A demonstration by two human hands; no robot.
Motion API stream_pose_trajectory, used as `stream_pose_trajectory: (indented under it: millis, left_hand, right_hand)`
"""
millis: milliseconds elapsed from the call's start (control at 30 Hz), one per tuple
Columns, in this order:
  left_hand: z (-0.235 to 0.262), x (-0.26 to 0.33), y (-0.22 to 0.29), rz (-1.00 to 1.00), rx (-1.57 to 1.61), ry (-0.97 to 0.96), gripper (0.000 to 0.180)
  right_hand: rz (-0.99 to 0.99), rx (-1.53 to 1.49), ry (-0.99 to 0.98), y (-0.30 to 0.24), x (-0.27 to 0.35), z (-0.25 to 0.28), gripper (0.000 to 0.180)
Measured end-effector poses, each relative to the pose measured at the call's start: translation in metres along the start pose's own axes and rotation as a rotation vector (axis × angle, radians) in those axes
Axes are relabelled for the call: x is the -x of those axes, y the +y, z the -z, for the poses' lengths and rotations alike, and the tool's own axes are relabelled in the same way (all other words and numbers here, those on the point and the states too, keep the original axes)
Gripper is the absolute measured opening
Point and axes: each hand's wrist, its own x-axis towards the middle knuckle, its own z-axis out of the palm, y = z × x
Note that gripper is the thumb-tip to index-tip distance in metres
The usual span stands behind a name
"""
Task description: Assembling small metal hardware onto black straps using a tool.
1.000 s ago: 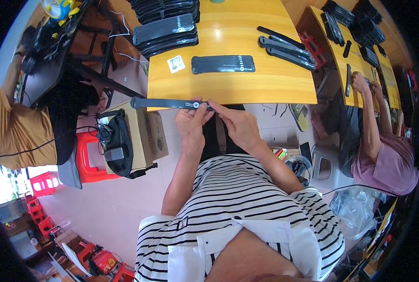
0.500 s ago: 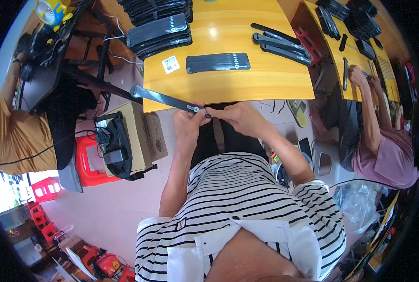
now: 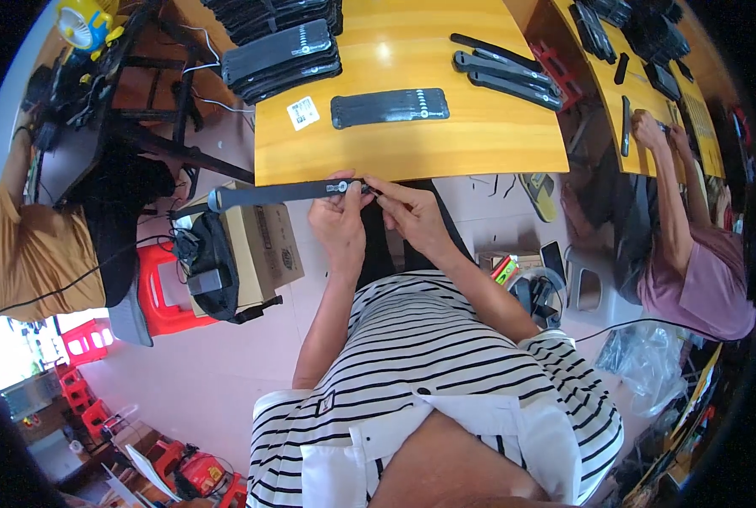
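Cardboard box [image 3: 263, 245] at 9 o'clock, below the long black strap [image 3: 276, 193]. Left hand [image 3: 340, 222] and right hand [image 3: 412, 212], grips pinching the strap's right end, apparently. Square white label [image 3: 302, 112] on yellow desk [image 3: 412, 144], 11 o'clock.

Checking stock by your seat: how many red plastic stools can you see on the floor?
1 clear: the red stool left of the cardboard box. Small red items at the far left floor edge may be more stools, but they are too small to tell.
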Motion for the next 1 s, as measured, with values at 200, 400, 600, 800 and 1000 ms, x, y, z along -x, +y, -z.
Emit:
stream_pose_trajectory:
  millis: [200,400,600,800,1000]
  left_hand:
    - [0.023,-0.013,0.011,0.269,-0.128,-0.205,0.016]
    - [0.021,-0.015,0.028,0.367,-0.026,-0.244,0.018]
    - [0.019,-0.005,0.035,0.321,-0.396,-0.29,0.026]
    - [0.015,0.002,0.041,0.158,-0.442,-0.329,0.025]
    - [0.019,0.001,0.057,0.086,-0.732,-0.443,0.03]
  right_hand:
    - [0.277,0.51,-0.185,-0.03,-0.012,0.025,0.027]
    - [0.352,0.672,-0.114,-0.029,0.006,0.017,0.033]
    - [0.056,0.115,-0.09,-0.033,0.005,0.014,0.025]
    - [-0.231,-0.251,-0.222,-0.043,0.006,0.021,0.022]
    - [-0.235,-0.275,-0.249,-0.044,0.005,0.026,0.023]
